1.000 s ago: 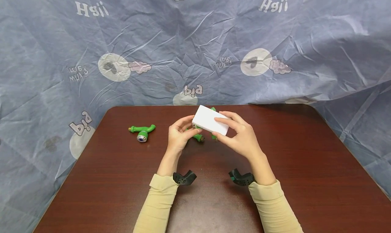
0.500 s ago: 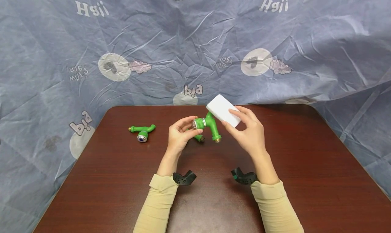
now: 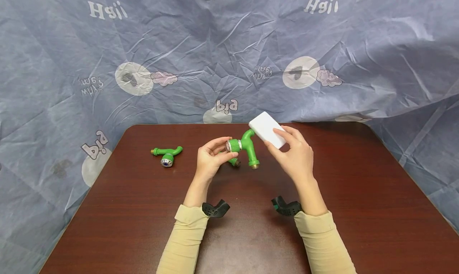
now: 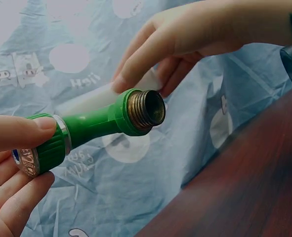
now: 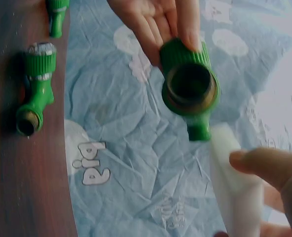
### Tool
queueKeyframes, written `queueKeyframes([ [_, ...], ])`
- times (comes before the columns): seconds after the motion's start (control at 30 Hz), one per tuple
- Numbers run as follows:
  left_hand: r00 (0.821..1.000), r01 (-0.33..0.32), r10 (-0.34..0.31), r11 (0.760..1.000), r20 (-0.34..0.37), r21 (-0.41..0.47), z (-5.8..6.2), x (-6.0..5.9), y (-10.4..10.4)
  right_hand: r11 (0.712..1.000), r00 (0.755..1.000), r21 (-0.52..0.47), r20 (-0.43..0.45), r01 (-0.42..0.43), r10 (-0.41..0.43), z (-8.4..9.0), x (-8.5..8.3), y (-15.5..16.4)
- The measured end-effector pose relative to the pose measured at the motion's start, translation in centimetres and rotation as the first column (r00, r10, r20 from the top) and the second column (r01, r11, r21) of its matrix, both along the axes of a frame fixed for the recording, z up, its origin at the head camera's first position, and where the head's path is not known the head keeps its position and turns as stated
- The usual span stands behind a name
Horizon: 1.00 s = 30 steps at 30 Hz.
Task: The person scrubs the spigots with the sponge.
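My left hand (image 3: 209, 160) pinches the ribbed knob of a green faucet (image 3: 247, 146), held above the table. The faucet's threaded brass inlet points down in the head view and shows hollow in the right wrist view. In my right hand (image 3: 297, 156) is a white sponge (image 3: 267, 128), a rectangular block gripped between thumb and fingers. Its near edge is right beside the tip of the faucet's spout; whether they touch I cannot tell. The left wrist view has the sponge (image 4: 89, 98) behind the faucet body (image 4: 91, 126), partly hidden.
On the brown table (image 3: 143, 218) lies a second green faucet (image 3: 167, 151) at the left. A third green faucet (image 3: 235, 162) lies behind my left hand, mostly hidden. A patterned grey-blue cloth (image 3: 215, 46) hangs behind the table.
The sponge, which covered most of the held faucet, has moved right and upward in my right hand, uncovering the faucet's body and spout. My left hand has stayed nearly still.
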<state>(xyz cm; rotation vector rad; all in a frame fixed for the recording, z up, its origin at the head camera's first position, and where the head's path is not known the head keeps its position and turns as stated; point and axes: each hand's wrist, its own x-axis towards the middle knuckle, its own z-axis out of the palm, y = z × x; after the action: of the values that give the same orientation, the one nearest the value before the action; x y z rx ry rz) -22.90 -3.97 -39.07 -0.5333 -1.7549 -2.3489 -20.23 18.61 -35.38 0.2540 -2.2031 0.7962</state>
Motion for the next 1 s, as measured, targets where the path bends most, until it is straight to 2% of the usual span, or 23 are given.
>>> queueKeyframes([
  [0.1,1.0,0.004,-0.004,1.0,0.006,0.003,0.0,0.1,0.0,0.996,1.0,-0.081,-0.001,0.03,-0.03,0.1,0.0,0.5],
  [0.2,1.0,-0.002,0.002,1.0,0.015,0.013,0.0,0.0,0.0,0.994,0.999,-0.1,-0.017,-0.047,0.046,0.4,0.2,0.2],
  [0.3,1.0,-0.014,0.013,1.0,0.022,0.016,-0.1,0.0,0.0,0.986,0.986,-0.033,-0.026,-0.164,0.164,0.6,0.5,-0.8],
  [0.37,0.999,-0.029,0.028,1.0,0.025,0.012,-0.1,0.0,0.0,0.971,0.971,0.028,-0.015,-0.239,0.24,0.6,0.7,-1.5],
  [0.5,0.998,-0.051,0.05,0.998,0.033,0.036,0.0,-0.1,0.0,0.943,0.949,0.11,0.008,-0.314,0.315,0.5,0.8,-2.3],
  [0.57,0.998,-0.059,0.058,0.996,0.023,0.065,0.0,-0.1,0.0,0.952,0.959,0.119,0.008,-0.283,0.284,0.3,0.7,-2.1],
  [0.7,0.996,-0.085,0.085,0.992,0.011,0.096,0.1,-0.2,-0.3,0.992,0.994,0.07,-0.002,-0.104,0.105,0.1,0.1,-0.6],
  [0.8,0.995,-0.104,0.103,0.989,0.011,0.104,0.1,-0.3,-0.4,1.0,1.0,-0.01,0.003,-0.005,0.006,0.2,0.0,0.3],
  [0.9,0.994,-0.113,0.112,0.987,0.013,0.116,0.1,-0.3,-0.4,0.997,0.999,-0.062,-0.001,-0.036,0.036,0.6,0.3,0.3],
  [1.0,0.992,-0.126,0.126,0.984,0.01,0.125,0.0,-0.3,-0.4,0.988,0.989,-0.041,-0.006,-0.148,0.148,0.9,0.6,-0.5],
])
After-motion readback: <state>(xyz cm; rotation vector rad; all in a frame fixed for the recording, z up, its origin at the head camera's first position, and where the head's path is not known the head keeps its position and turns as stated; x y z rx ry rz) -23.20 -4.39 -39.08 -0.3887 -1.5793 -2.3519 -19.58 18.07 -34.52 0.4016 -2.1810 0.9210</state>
